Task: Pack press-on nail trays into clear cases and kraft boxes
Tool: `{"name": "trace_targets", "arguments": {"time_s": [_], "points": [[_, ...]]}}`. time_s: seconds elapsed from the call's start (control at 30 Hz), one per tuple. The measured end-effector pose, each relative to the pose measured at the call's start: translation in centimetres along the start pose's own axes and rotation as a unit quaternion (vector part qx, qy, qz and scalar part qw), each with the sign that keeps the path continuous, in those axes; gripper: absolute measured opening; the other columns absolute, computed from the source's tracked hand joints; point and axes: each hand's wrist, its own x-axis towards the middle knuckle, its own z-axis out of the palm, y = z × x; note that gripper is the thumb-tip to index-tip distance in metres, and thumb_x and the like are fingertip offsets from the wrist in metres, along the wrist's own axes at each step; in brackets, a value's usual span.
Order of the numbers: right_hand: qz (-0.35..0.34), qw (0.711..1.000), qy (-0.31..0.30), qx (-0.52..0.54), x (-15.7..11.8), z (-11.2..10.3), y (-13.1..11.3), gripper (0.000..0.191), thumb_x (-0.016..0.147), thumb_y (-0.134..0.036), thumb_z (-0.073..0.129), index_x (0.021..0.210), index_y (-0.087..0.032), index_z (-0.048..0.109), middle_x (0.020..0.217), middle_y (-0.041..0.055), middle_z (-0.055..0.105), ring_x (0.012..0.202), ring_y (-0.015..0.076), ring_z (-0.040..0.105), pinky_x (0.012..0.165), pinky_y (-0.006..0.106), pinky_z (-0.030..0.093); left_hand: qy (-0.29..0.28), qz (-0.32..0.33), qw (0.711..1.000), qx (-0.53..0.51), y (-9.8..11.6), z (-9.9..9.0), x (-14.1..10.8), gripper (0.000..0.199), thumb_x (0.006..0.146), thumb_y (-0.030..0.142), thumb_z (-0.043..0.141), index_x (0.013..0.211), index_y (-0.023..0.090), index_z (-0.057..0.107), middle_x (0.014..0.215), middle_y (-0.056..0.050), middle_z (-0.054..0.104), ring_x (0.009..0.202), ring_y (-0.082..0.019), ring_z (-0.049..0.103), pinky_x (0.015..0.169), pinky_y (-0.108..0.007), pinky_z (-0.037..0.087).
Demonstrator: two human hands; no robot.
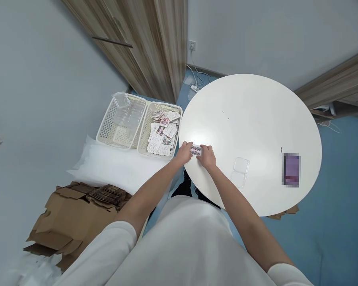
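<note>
Close to the near left edge of the round white table (256,119), both hands hold a small white card of press-on nails (196,150), with glossy dark ovals set in two rows. My left hand (185,153) pinches its left side. On the opposite side, the fingers of my right hand (207,156) grip the card's right edge. To the right of that hand lies a clear hinged plastic case (241,171), opened flat on the tabletop.
A white basket (141,149) of printed cards stands left of the table, beside another basket (103,133) holding clear plastic cases. Flattened cardboard (77,214) lies at lower left. A blurred purple object (291,170) rests on the table's right. Cables and a power strip (194,88) are behind.
</note>
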Motion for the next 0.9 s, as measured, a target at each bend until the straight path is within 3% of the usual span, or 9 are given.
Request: {"name": "trace_targets", "arguments": {"time_s": [0.17, 0.33, 0.5, 0.67, 0.9], "points": [[-0.005, 1.0, 0.022, 0.001, -0.1, 0.1, 0.1, 0.054, 0.064, -0.022, 0.061, 0.113, -0.025, 0.041, 0.106, 0.0064, 0.044, 0.09, 0.0211, 0.049, 0.064, 0.03, 0.042, 0.013, 0.01, 1.0, -0.004, 0.1, 0.1, -0.3, 0.056, 0.067, 0.009, 0.057, 0.118, 0.019, 0.035, 0.111, -0.009, 0.042, 0.092, -0.021, 0.052, 0.072, -0.028, 0.041], [-0.083, 0.995, 0.031, 0.04, -1.0, 0.4, 0.8, 0.052, 0.069, -0.017, 0.055, 0.118, -0.02, 0.037, 0.098, 0.0061, 0.052, 0.088, 0.0203, 0.05, 0.073, 0.034, 0.042, 0.062, 0.049, 0.997, 0.017, 0.2, 0.8, -1.5, 0.051, 0.073, 0.012, 0.053, 0.119, 0.02, 0.033, 0.109, -0.008, 0.045, 0.1, -0.022, 0.048, 0.078, -0.031, 0.04], [-0.12, 0.986, 0.035, 0.11, -2.6, -0.6, 2.4, 0.058, 0.07, -0.018, 0.054, 0.124, -0.019, 0.033, 0.108, 0.0081, 0.05, 0.091, 0.02, 0.049, 0.08, 0.036, 0.043, 0.068, 0.06, 0.996, -0.017, 1.2, 1.7, -2.7, 0.058, 0.071, 0.014, 0.055, 0.123, 0.02, 0.029, 0.113, -0.009, 0.042, 0.097, -0.021, 0.051, 0.073, -0.03, 0.043], [-0.131, 0.984, 0.038, 0.112, -5.9, -3.6, 6.7, 0.062, 0.07, -0.021, 0.055, 0.127, -0.02, 0.03, 0.105, 0.0081, 0.048, 0.092, 0.0209, 0.048, 0.081, 0.038, 0.042, 0.041, 0.128, 0.989, -0.065, 4.7, 3.8, -4.1, 0.065, 0.068, 0.016, 0.06, 0.125, 0.021, 0.029, 0.112, -0.008, 0.042, 0.09, -0.02, 0.053, 0.074, -0.032, 0.045], [-0.103, 0.989, 0.045, 0.095, -11.4, -7.3, 14.5, 0.062, 0.071, -0.021, 0.054, 0.128, -0.022, 0.029, 0.1, 0.0067, 0.049, 0.091, 0.0205, 0.049, 0.082, 0.038, 0.043, -0.017, 0.173, 0.982, -0.074, 11.4, 9.5, -5.5, 0.065, 0.066, 0.011, 0.059, 0.123, 0.02, 0.03, 0.112, -0.009, 0.043, 0.086, -0.018, 0.053, 0.073, -0.032, 0.044]]}}
